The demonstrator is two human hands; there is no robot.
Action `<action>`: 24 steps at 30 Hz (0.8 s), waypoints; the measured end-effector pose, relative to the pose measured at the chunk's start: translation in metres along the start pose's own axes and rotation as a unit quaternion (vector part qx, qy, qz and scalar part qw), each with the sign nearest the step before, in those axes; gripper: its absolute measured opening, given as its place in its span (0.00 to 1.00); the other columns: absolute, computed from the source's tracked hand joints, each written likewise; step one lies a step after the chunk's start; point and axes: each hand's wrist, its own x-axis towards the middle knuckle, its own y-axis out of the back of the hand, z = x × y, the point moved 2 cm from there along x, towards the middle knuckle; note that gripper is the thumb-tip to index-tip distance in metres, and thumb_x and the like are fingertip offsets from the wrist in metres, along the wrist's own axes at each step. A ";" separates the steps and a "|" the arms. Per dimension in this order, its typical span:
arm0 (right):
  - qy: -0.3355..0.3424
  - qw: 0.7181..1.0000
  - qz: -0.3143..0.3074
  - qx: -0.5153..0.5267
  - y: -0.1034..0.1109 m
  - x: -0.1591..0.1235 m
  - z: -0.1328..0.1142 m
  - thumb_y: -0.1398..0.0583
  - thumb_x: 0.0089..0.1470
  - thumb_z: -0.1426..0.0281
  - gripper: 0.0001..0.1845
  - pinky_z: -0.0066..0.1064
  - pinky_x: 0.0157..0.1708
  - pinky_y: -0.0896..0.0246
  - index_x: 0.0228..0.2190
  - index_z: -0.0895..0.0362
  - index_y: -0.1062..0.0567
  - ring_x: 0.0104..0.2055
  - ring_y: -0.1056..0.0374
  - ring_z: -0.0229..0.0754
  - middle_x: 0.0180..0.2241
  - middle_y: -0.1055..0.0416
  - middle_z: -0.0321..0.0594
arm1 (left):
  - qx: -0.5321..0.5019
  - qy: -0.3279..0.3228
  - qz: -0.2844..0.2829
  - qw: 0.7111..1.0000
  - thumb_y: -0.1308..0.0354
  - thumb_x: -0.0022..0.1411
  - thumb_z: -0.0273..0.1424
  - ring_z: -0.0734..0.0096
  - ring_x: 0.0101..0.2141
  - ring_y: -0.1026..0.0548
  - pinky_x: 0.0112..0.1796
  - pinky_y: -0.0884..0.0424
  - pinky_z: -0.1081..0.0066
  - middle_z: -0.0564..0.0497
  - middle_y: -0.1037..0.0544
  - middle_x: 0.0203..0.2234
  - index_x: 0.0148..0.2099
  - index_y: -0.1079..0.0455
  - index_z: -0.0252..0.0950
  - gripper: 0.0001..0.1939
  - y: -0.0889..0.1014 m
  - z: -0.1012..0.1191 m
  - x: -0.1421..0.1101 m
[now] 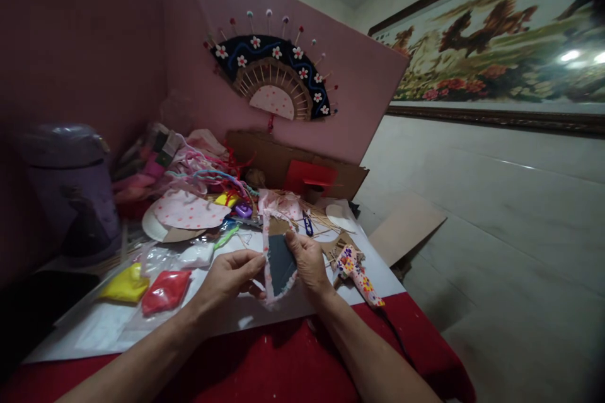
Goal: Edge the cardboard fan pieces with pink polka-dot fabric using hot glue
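Note:
Between my two hands is a half-round piece of cardboard [282, 264], dark grey and brown on the side facing me, with pink dotted cloth folded over its edges. My right hand [307, 259] grips its right side, thumb pressed on the grey face. My left hand [239, 272] pinches the cloth edge on the left; some of its fingers are hidden behind the piece. Right of my right hand, a flower-patterned glue gun [358, 272] lies on the white sheet [222, 318].
Bags of yellow clay [125, 284] and red clay [166, 292] lie left. Behind them are a dotted cloth-covered piece [193, 210], a blue utility knife [307, 224] and thin sticks. A decorated fan [278, 75] hangs on the pink panel; a purple bin [70, 192] stands far left.

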 end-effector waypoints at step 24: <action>0.102 0.981 0.106 -0.127 -0.007 -0.014 -0.006 0.43 0.49 0.52 0.23 0.24 0.20 0.52 0.18 0.59 0.35 0.22 0.50 0.32 0.19 0.45 0.31 | 0.058 -0.038 0.046 0.997 0.32 0.42 0.37 0.77 0.19 0.32 0.22 0.35 0.76 0.57 0.28 0.17 0.26 0.34 0.34 0.15 -0.002 -0.002 0.004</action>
